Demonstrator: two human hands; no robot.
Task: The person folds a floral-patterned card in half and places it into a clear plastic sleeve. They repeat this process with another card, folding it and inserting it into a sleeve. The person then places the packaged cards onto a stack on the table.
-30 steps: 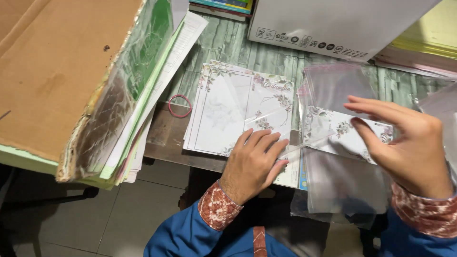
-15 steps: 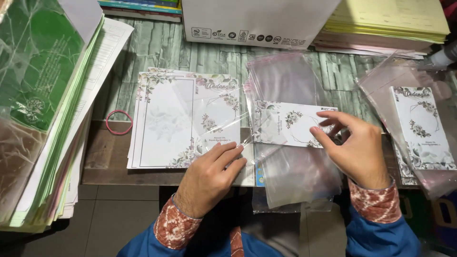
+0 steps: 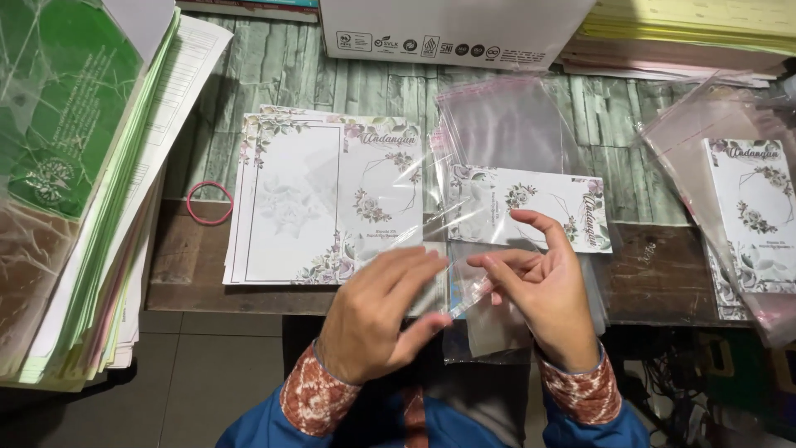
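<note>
Head view: at the near edge of a wooden table [image 3: 249, 294], the left hand [image 3: 377, 319] and right hand [image 3: 543, 286] meet over a clear plastic sleeve [image 3: 468, 290], fingertips of both pinching its mouth, apparently parting it for filling. A folded floral card [image 3: 531, 207] lies just beyond, atop more sleeves; a stack of flat floral sheets [image 3: 323, 199] sits to the left. The next move likely calls for one hand freeing itself to lift the card. Room is tight: paper piles [image 3: 108, 207] crowd the left, a white box [image 3: 452, 29] the far side, bagged cards [image 3: 750, 211] the right.
</note>
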